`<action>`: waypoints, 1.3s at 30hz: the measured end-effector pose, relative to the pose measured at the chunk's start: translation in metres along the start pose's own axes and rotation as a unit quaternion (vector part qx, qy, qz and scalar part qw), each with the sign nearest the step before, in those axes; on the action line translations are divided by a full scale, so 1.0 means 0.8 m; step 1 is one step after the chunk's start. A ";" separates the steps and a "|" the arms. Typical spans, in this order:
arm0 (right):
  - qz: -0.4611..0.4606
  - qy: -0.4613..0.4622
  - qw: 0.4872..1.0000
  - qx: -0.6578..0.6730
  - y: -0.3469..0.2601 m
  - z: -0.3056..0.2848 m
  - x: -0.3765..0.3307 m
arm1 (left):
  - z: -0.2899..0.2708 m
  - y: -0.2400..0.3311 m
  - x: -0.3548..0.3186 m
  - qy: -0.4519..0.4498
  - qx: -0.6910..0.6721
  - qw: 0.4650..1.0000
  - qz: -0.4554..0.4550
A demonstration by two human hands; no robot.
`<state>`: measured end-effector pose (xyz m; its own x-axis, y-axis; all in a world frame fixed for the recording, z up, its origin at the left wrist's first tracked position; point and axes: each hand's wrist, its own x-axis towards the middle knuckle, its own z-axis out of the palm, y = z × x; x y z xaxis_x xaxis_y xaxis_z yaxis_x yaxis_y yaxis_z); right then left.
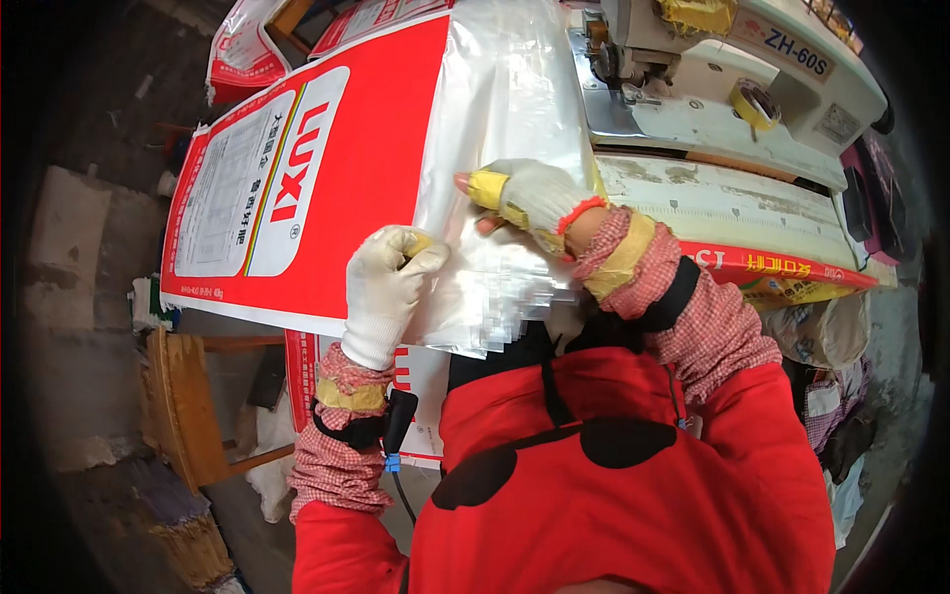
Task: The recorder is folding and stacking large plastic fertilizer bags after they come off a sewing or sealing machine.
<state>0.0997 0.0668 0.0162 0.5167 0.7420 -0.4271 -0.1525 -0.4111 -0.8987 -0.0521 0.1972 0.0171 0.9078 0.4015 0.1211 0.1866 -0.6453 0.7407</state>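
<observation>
A red and white woven sack lies flat on the work surface, printed side up. Overlapping clear plastic liners lie along its right side, their lower corners fanned out in steps toward my body. My left hand, in a white knit glove, is at the sack's near edge, its fingers curled and pinched on the plastic at the liners' left side. Over the liners is my right hand, in a white glove with yellow tape around a finger. Its fingers point left, apart, with bare fingertips showing; nothing is visible between them.
A white sewing machine stands at the back right, with a roll of yellow tape on its bed. A ruler-marked board runs along the right. A wooden stool stands at the lower left. More red sacks lie behind.
</observation>
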 end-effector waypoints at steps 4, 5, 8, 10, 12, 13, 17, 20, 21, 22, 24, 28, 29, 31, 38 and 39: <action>-0.058 0.076 0.975 0.202 0.021 -0.006 0.005 | -0.015 0.016 0.001 -0.012 -0.074 0.995 -0.066; -0.055 0.076 0.976 0.197 0.008 -0.004 -0.008 | -0.019 0.016 0.002 -0.046 -0.073 0.992 -0.088; -0.071 0.047 0.991 0.107 -0.009 0.010 -0.023 | -0.020 0.007 0.005 -0.054 -0.154 0.984 -0.067; -0.049 0.040 0.988 0.138 0.001 0.007 -0.012 | -0.020 0.002 0.015 -0.042 -0.115 0.992 -0.036; -0.026 0.029 0.985 0.170 0.014 0.006 0.000 | -0.015 -0.007 0.021 -0.004 0.089 0.989 0.119; -0.027 0.022 0.979 0.199 0.019 0.007 0.005 | -0.008 -0.013 0.023 0.019 0.245 0.939 0.240; -0.083 0.060 0.973 0.207 0.017 0.015 0.002 | -0.003 -0.047 0.033 -0.004 0.163 0.978 0.133; -0.125 0.087 0.968 0.199 0.013 0.011 0.001 | -0.010 -0.051 0.042 -0.017 -0.016 0.999 0.032; -0.145 0.110 0.970 0.163 0.006 0.012 -0.001 | -0.016 -0.046 0.043 -0.040 -0.154 0.985 -0.063; -0.146 0.111 0.969 0.164 0.005 0.015 0.003 | -0.021 -0.041 0.045 -0.053 -0.142 0.986 -0.067; -0.146 0.080 0.971 0.169 0.002 0.024 0.013 | -0.022 -0.039 0.045 -0.050 -0.132 0.988 -0.055; -0.216 0.115 0.943 -0.227 -0.006 0.036 0.022 | -0.032 -0.030 0.044 -0.035 -0.052 0.998 -0.027; -0.217 0.116 0.942 -0.227 -0.004 0.035 0.022 | -0.033 -0.032 0.044 -0.036 -0.052 0.998 -0.026; -0.128 0.031 0.977 -0.165 0.000 0.037 0.017 | -0.039 -0.042 0.045 0.023 -0.092 0.995 0.020; -0.100 -0.043 0.990 -0.087 0.016 0.001 -0.008 | -0.058 -0.014 0.051 0.035 -0.063 0.994 0.080; -0.102 -0.020 0.983 0.153 0.014 0.003 -0.001 | -0.057 -0.012 0.048 0.036 -0.061 0.994 0.080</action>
<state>0.0953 0.0628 0.0066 0.5294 0.8157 -0.2331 -0.2992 -0.0776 -0.9510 -0.0359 0.2484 0.0448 0.8925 0.3477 0.2874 -0.0088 -0.6236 0.7817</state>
